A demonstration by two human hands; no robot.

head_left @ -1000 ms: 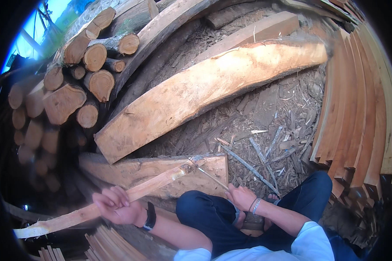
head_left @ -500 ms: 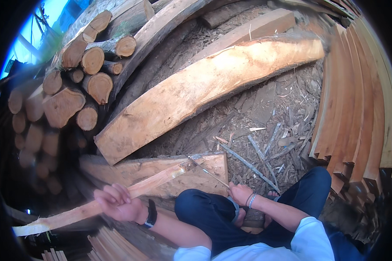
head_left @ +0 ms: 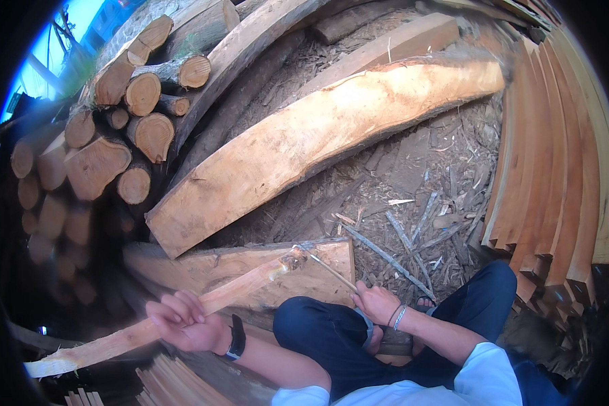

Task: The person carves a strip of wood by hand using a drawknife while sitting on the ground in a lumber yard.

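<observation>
My left hand [head_left: 189, 323] is closed around a long, pale, stripped wooden pole [head_left: 247, 285], which slants from the lower left up toward the middle. In my right hand [head_left: 375, 301] is a slim, long tool [head_left: 330, 272]. Its far tip meets the knotty upper end of the pole; whether it is a blade seen edge-on I cannot tell. Behind that end lies a thick sawn slab [head_left: 331, 260], low on the ground in front of my knees.
A large curved slab [head_left: 331, 128] stretches across the middle. Cut logs [head_left: 154, 135] are stacked at left, and sawn boards [head_left: 548, 155] stand along the right. Loose sticks [head_left: 389, 254] and bark chips cover the ground. More thin boards [head_left: 172, 382] lie at lower left.
My right hand and the tool have shifted slightly to the right, along with the pole's upper end. My left hand keeps its grip on the pole.
</observation>
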